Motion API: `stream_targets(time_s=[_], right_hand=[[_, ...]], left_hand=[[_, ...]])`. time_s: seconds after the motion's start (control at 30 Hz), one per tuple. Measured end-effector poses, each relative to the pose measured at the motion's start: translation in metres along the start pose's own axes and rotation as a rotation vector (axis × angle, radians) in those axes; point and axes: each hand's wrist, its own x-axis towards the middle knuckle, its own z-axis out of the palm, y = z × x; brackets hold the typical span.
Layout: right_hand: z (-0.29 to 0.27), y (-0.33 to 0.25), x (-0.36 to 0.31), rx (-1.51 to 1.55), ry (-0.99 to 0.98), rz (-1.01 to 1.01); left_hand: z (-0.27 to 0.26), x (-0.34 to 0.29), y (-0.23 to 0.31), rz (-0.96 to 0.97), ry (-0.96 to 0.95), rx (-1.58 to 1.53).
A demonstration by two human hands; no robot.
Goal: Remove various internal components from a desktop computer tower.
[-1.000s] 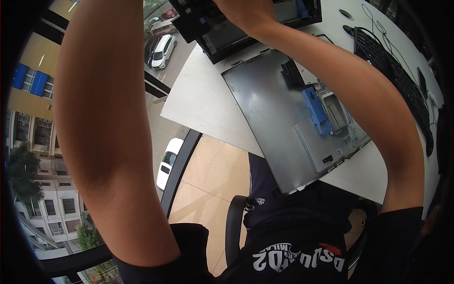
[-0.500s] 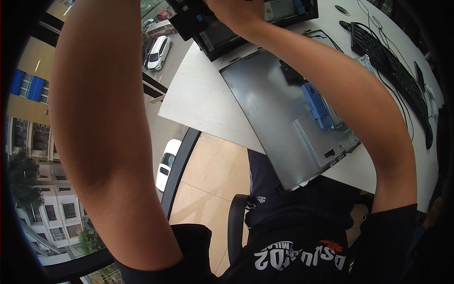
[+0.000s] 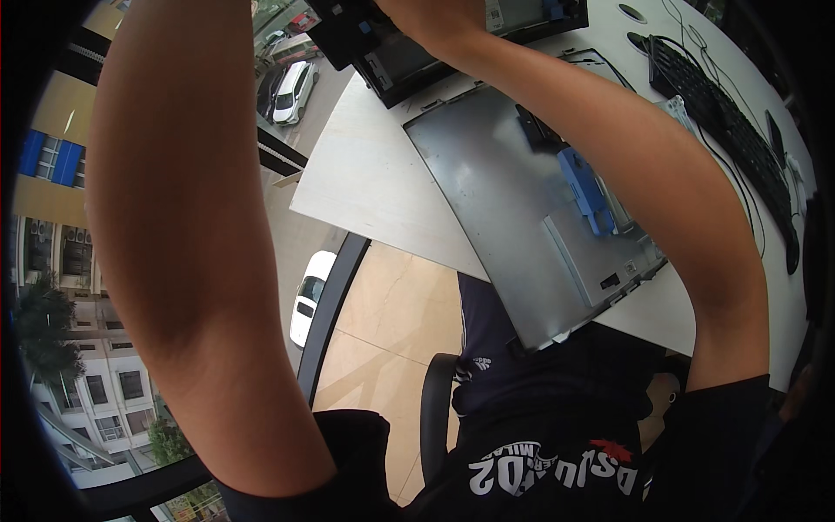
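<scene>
A black desktop computer case (image 3: 417, 76) lies at the far edge of the picture, cut off by it, with small blue parts inside. My right hand (image 3: 439, 24) reaches over the case. Its fingers run out of the picture, so what they touch is hidden. Of my left arm only the raised forearm and upper arm show, and the hand is beyond the upper edge. Nearer to me lies a grey metal side panel (image 3: 487, 200), its near corner over my lap. A blue plastic bracket (image 3: 587, 193) is on the panel, partly behind my right forearm, beside a black part (image 3: 537, 130).
Under these things is a white table (image 3: 357, 174). A black keyboard (image 3: 726, 135) with loose cables lies at the right. A black chair part (image 3: 437, 418) stands near my lap. Through the window at the left, cars (image 3: 294, 91) and buildings are visible.
The view has shifted very slightly. My arms, the computer case and the metal panel keep nearly the same places.
</scene>
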Motion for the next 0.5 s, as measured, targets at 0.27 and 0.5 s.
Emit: stream_targets(time_s=[0.27,0.5], right_hand=[[-0.002,0.004,0.001,-0.001,-0.081,0.023],[-0.012,-0.015,0.009,0.058,-0.328,0.211]], left_hand=[[0.002,-0.005,0.003,0.006,-0.005,-0.008],[0.003,-0.008,0.004,0.007,-0.012,-0.015]])
